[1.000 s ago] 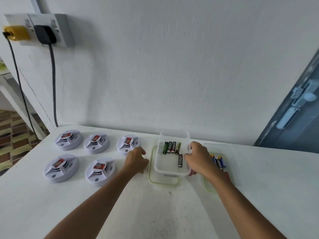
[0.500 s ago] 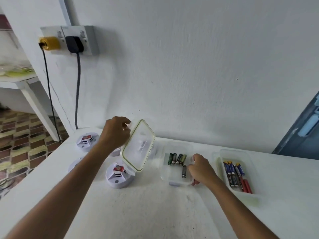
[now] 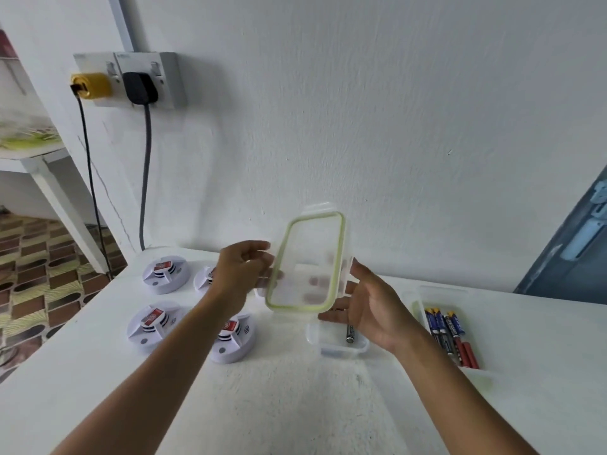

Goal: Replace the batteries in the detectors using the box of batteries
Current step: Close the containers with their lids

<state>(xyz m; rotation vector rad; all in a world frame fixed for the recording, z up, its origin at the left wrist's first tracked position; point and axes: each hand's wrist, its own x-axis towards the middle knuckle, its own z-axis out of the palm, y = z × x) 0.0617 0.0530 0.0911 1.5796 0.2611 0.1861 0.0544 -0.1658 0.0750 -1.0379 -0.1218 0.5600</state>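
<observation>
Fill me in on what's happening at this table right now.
A person is holding a clear lid with a green seal up above the white table. The left hand grips its left edge, and the right hand is open against its right side. Below sits an open clear box with a battery inside. A second open box to the right holds blue and red batteries. Several white detectors lie on the left, untouched.
</observation>
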